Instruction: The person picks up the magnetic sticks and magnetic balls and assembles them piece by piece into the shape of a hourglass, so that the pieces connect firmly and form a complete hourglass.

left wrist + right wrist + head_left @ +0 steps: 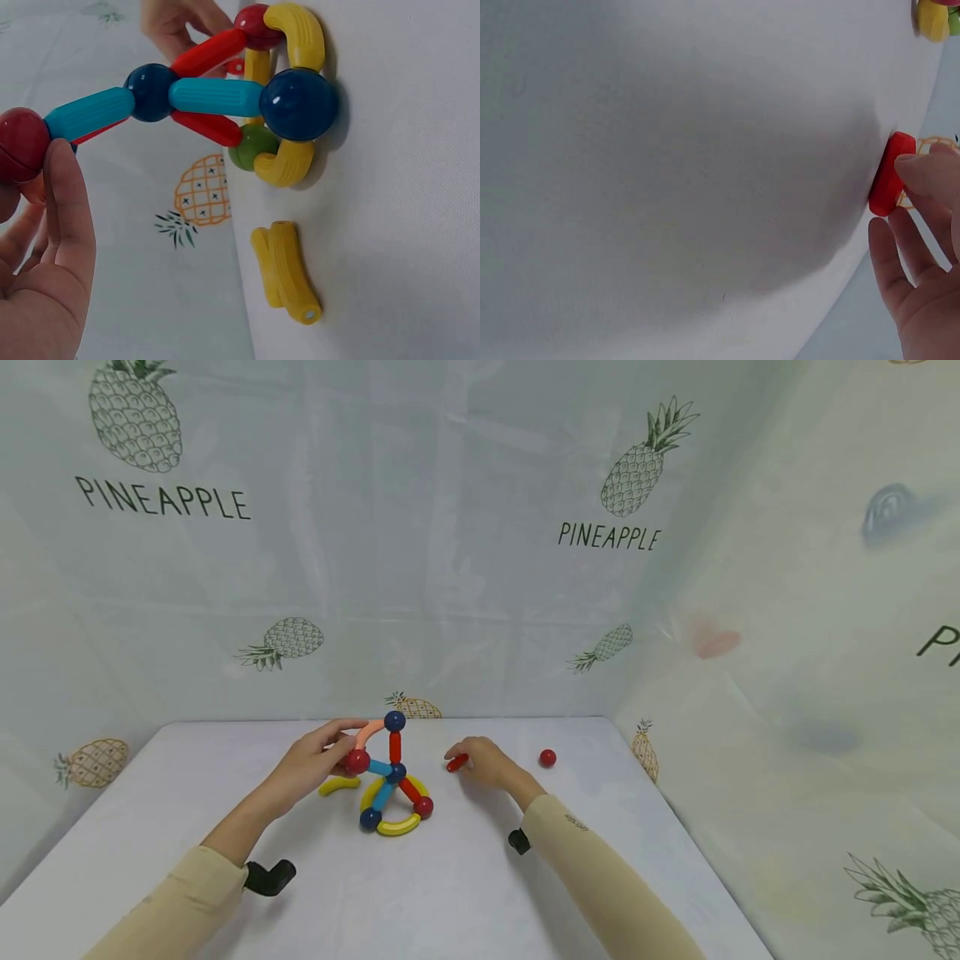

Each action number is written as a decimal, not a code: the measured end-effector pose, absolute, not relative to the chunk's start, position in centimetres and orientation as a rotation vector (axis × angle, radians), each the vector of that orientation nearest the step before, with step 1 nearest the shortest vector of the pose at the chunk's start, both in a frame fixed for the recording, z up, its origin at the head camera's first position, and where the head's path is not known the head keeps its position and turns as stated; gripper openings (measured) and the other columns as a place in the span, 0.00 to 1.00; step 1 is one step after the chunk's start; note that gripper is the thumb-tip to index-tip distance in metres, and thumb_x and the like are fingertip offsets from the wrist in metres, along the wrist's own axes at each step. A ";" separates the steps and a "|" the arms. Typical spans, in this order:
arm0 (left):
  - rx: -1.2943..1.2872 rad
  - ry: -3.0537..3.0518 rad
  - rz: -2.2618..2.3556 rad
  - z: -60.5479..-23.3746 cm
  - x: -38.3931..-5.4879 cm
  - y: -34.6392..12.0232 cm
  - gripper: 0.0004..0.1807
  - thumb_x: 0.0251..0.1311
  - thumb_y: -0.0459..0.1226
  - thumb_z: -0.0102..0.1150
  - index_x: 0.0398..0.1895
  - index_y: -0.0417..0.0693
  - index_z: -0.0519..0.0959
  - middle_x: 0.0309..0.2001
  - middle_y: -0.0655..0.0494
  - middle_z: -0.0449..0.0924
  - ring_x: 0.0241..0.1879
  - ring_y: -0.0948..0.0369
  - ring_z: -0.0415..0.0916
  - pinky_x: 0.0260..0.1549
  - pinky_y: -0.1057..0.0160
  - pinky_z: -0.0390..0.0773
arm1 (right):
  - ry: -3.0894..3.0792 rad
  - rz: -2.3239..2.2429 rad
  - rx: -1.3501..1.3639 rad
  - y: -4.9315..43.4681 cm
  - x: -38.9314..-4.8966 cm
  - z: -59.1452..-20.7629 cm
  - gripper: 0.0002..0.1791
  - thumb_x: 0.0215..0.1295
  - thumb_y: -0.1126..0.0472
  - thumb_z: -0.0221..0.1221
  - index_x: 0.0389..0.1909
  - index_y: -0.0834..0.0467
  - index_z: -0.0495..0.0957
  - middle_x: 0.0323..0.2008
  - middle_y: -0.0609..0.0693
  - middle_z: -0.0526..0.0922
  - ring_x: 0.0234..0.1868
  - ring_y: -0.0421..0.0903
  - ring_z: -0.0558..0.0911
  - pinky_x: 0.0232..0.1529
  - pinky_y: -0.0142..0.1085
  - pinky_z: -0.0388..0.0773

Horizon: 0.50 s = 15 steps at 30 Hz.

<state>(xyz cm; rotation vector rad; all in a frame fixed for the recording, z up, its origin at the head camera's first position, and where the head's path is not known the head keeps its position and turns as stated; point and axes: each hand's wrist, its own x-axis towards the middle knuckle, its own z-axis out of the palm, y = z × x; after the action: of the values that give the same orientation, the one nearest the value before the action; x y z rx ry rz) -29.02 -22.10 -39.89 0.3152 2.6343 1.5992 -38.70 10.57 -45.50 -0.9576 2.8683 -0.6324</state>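
Standing toward the back of the counter [450, 893], the model [395, 772] has its raised red ball [357, 762] gripped by the left hand [309, 766], that arm reaching forward and inward. Apart from it, the right hand [487, 762] pinches a red rod [889, 176], fingers pointing left; whether the rod touches down, I cannot tell. Two yellow rods [285, 274] lie left of the model. The loose red ball [548, 758] sits inside the right edge; open surface runs between the sleeves [180, 902].
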 end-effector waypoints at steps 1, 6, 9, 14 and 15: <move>0.315 2.631 1.603 -39.9 -29.0 -22.1 0.27 0.83 0.50 0.50 0.79 0.55 0.67 0.59 0.41 0.81 0.49 0.52 0.87 0.57 0.45 0.84 | 2.871 -0.623 -0.959 10.6 -38.7 -45.5 0.18 0.73 0.72 0.63 0.60 0.57 0.85 0.56 0.52 0.87 0.59 0.52 0.81 0.68 0.47 0.78; 0.323 2.647 1.589 -39.7 -28.9 -22.1 0.27 0.83 0.50 0.49 0.80 0.54 0.67 0.58 0.42 0.82 0.49 0.53 0.87 0.55 0.49 0.86 | 2.871 -0.623 -0.973 10.6 -38.6 -45.6 0.18 0.72 0.74 0.62 0.58 0.58 0.87 0.52 0.53 0.87 0.55 0.51 0.81 0.66 0.46 0.78; 0.314 2.652 1.580 -39.6 -28.9 -22.1 0.27 0.83 0.50 0.49 0.80 0.54 0.67 0.57 0.42 0.83 0.49 0.53 0.87 0.55 0.49 0.86 | 2.869 -0.636 -0.986 10.7 -38.6 -45.7 0.17 0.70 0.76 0.62 0.54 0.59 0.88 0.48 0.54 0.87 0.52 0.52 0.82 0.63 0.45 0.79; 0.285 2.656 1.562 -39.5 -28.9 -22.0 0.27 0.83 0.50 0.48 0.80 0.55 0.67 0.57 0.42 0.82 0.50 0.53 0.87 0.56 0.48 0.85 | 2.880 -0.630 -0.985 10.7 -38.6 -45.8 0.14 0.68 0.75 0.65 0.47 0.57 0.91 0.44 0.52 0.86 0.49 0.49 0.81 0.60 0.42 0.81; 0.278 2.658 1.558 -39.5 -28.8 -21.9 0.27 0.83 0.50 0.48 0.80 0.55 0.67 0.57 0.42 0.82 0.50 0.53 0.87 0.56 0.49 0.85 | 2.879 -0.626 -0.984 10.7 -38.6 -45.9 0.14 0.68 0.75 0.66 0.46 0.57 0.91 0.44 0.51 0.86 0.49 0.48 0.80 0.59 0.41 0.81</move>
<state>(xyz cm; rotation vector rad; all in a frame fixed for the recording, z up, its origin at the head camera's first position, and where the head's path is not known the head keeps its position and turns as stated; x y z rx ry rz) -28.84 -21.93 -39.50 0.2785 2.6577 1.5576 -38.62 10.72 -45.89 -0.9836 2.8793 -0.6261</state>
